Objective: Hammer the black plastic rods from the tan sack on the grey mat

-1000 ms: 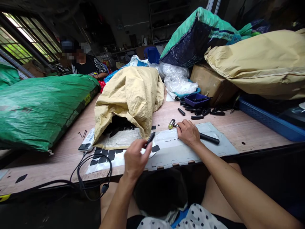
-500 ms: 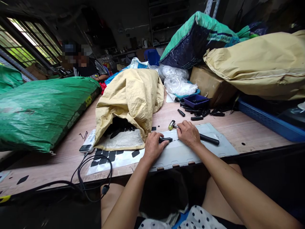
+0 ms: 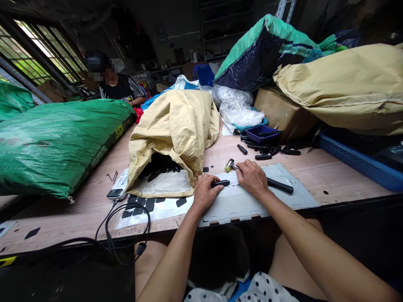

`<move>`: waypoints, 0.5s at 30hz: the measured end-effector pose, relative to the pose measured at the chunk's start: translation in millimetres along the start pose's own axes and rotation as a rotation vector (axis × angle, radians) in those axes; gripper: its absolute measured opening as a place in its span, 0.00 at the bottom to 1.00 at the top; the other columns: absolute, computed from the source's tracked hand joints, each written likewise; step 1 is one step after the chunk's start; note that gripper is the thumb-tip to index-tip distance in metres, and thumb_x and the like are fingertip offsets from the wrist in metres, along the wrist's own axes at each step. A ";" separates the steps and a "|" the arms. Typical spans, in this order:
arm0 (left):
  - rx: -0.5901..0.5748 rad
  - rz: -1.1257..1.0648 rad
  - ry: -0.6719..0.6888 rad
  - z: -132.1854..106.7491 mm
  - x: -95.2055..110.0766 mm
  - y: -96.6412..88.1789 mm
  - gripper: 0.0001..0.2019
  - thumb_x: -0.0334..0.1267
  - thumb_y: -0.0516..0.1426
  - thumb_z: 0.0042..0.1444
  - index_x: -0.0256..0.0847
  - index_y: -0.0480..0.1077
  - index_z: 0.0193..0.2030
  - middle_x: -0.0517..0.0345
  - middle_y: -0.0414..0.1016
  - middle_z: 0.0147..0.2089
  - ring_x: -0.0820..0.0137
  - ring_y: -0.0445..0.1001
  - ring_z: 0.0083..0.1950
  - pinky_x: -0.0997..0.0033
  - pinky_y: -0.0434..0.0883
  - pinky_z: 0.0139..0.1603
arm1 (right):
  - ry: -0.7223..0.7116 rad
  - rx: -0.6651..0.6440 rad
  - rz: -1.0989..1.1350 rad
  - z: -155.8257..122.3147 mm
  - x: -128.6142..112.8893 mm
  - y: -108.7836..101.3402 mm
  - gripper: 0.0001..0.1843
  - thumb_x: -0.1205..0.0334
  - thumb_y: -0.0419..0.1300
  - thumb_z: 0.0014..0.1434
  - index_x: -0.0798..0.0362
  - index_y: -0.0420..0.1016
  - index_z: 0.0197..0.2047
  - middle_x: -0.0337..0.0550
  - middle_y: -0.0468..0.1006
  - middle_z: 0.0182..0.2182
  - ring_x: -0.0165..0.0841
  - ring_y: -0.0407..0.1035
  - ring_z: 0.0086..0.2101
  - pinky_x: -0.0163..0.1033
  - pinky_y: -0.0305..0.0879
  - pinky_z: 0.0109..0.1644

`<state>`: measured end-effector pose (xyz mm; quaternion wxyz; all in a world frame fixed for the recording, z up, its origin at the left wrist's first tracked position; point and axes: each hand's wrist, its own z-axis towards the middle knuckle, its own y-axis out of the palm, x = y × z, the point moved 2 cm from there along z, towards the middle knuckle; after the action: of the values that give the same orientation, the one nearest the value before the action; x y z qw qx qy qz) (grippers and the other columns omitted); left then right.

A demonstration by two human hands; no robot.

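Note:
My left hand [image 3: 205,191] is closed around a short black cylindrical handle [image 3: 223,183], pressed against the grey sheet [image 3: 231,206]. One end of the piece sticks out past the fingertips toward the right. My right hand [image 3: 252,179] is wrapped over the shaft of a small hammer [image 3: 280,185]. The hammer lies across the sheet; its yellowish-tipped head shows beyond the fingers at the far left, and its black grip runs out on the right. Just left of my left hand, a cream sack [image 3: 176,119] lies with its mouth open, showing dark pieces inside.
Several loose black pieces [image 3: 263,157] lie beside a purple tray [image 3: 262,134]. A blue basket [image 3: 355,161] stands at the right, a green sack [image 3: 63,147] at the left. A cable [image 3: 147,222] hangs over the front edge. A person [image 3: 121,88] sits at the back left.
The view has shifted slightly, so everything appears a little to the right. Both hands keep their holds on the black handle and the hammer.

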<state>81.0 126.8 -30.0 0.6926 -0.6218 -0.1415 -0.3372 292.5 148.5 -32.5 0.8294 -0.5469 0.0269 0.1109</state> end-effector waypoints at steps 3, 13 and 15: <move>-0.004 -0.005 -0.011 0.6 -1.0 0.3 0.08 0.41 0.66 0.58 0.47 0.79 0.44 0.57 0.75 0.42 0.62 0.67 0.48 0.62 0.63 0.51 | -0.020 -0.024 0.024 1.6 1.4 -2.0 0.17 0.62 0.56 0.67 0.50 0.78 0.55 0.49 0.76 0.43 0.41 0.66 0.45 0.41 0.59 0.48; -0.024 -0.058 -0.092 2.7 4.1 -2.6 0.07 0.38 0.68 0.54 0.46 0.80 0.41 0.57 0.76 0.42 0.61 0.69 0.50 0.61 0.64 0.54 | -0.096 0.047 0.486 -5.5 -13.1 -44.3 0.17 0.61 0.54 0.70 0.50 0.77 0.57 0.45 0.80 0.45 0.36 0.74 0.45 0.39 0.68 0.50; -0.025 -0.063 -0.106 3.0 4.6 -2.6 0.08 0.38 0.68 0.54 0.46 0.81 0.41 0.58 0.76 0.43 0.61 0.69 0.50 0.61 0.64 0.54 | -0.165 0.039 0.556 -15.6 -22.4 -50.1 0.16 0.61 0.54 0.70 0.50 0.77 0.57 0.44 0.81 0.44 0.35 0.75 0.45 0.38 0.69 0.51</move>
<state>83.4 128.3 -24.5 0.6652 -0.6428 -0.1933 -0.3270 282.5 111.8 10.2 0.7768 -0.4918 0.1103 0.3775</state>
